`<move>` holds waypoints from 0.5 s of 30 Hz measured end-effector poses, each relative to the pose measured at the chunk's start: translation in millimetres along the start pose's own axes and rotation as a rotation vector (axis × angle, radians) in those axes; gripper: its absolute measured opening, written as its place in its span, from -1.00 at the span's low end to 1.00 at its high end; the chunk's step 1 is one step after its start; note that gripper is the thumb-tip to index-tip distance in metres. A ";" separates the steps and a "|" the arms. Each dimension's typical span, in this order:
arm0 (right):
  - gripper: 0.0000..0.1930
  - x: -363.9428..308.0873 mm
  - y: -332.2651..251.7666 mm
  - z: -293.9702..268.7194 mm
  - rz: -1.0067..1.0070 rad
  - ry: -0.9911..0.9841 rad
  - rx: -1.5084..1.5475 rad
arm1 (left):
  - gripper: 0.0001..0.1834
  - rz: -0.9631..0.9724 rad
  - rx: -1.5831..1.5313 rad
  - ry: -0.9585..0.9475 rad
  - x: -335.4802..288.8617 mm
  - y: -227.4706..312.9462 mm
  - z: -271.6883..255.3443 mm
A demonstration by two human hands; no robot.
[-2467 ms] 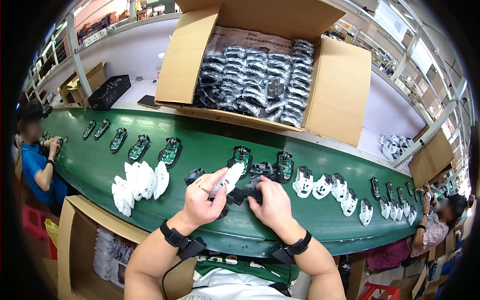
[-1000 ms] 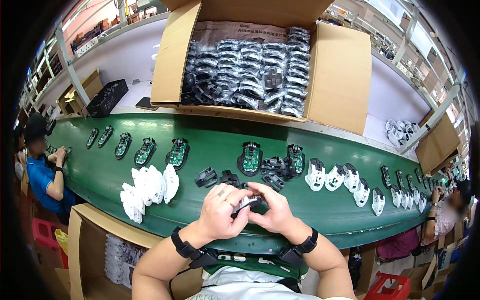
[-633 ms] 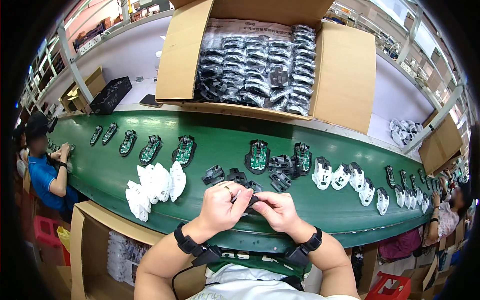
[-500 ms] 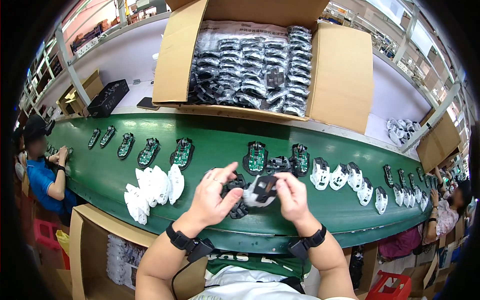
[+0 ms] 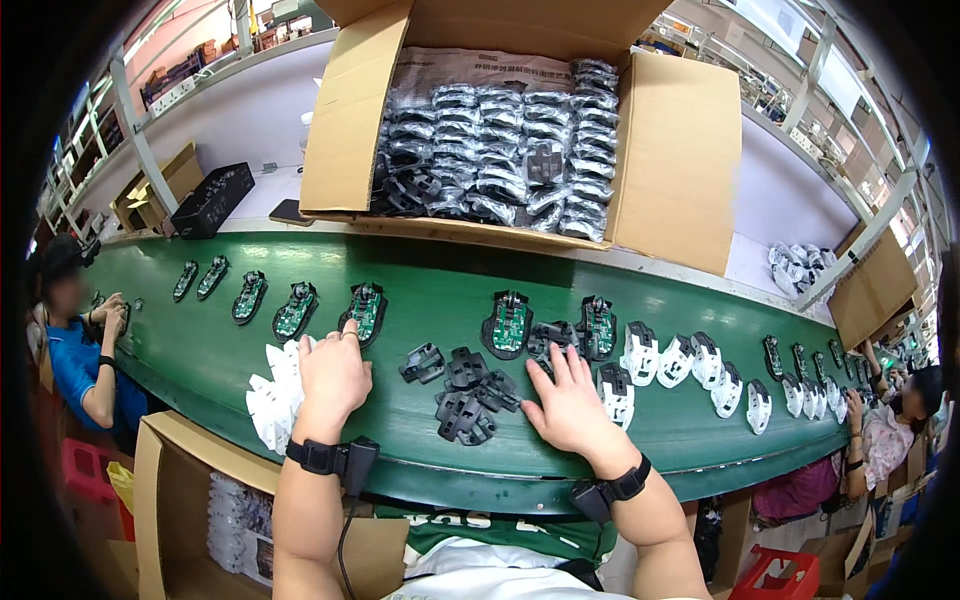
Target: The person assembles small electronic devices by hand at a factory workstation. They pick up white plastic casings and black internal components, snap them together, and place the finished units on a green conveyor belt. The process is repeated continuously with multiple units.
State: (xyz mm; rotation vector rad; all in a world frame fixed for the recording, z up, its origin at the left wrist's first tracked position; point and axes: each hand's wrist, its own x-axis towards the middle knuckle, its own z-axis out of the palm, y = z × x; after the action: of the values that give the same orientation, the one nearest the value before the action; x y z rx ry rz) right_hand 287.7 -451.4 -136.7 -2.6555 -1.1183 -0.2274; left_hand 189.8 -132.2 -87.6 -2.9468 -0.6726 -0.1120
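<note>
My left hand [image 5: 335, 378] reaches over the right side of a pile of white plastic mouse shells [image 5: 268, 405]. Its fingers are apart, and one points toward a mouse base with a green circuit board [image 5: 366, 312]; what lies under the palm is hidden. My right hand [image 5: 572, 400] is open, fingers spread, with its fingertips at a black plastic mouse part [image 5: 550, 335]. That part lies between two more circuit-board bases. Between my hands is a small heap of black plastic parts [image 5: 468, 400]. A white shell with a black insert [image 5: 616, 395] lies beside my right hand.
More white shells [image 5: 705, 358] and boarded bases [image 5: 248, 297] line the green work surface [image 5: 440, 270]. An open carton [image 5: 680, 170] of bagged black parts stands behind. Another carton [image 5: 150, 500] is below left. People work at both ends, one in a blue shirt [image 5: 75, 365].
The shell with the black insert has left my hands and now lies at the right, near the other white shells. My left hand has moved left to the white pile; my right hand has opened.
</note>
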 end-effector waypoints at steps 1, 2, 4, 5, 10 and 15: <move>-0.46 -0.5 -1.3 11.8 -0.107 0.022 0.000 | -0.30 0.017 -0.034 0.087 0.3 -2.6 7.5; -0.50 2.1 -3.9 15.5 -0.164 0.011 0.195 | -0.30 0.010 -0.091 0.170 0.2 0.5 6.1; -0.53 3.8 -15.7 21.6 -0.250 0.012 0.276 | -0.30 0.002 -0.207 0.337 0.7 12.5 1.6; -0.54 5.5 -23.9 19.5 -0.253 0.054 0.273 | -0.31 0.048 -0.286 0.417 2.4 13.6 1.1; -0.76 15.2 -20.4 5.5 -0.184 0.318 0.512 | -0.29 0.096 -0.644 0.315 -1.0 22.6 3.8; -0.78 12.4 5.5 -10.3 -0.116 0.247 0.471 | -0.25 0.134 -0.579 0.173 2.2 22.9 10.4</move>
State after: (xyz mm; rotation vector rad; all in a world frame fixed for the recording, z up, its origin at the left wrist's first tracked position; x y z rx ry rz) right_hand 299.8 -449.6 -124.8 -2.0925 -1.0874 -0.2667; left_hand 202.2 -150.4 -100.0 -3.4530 -0.4771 -0.6418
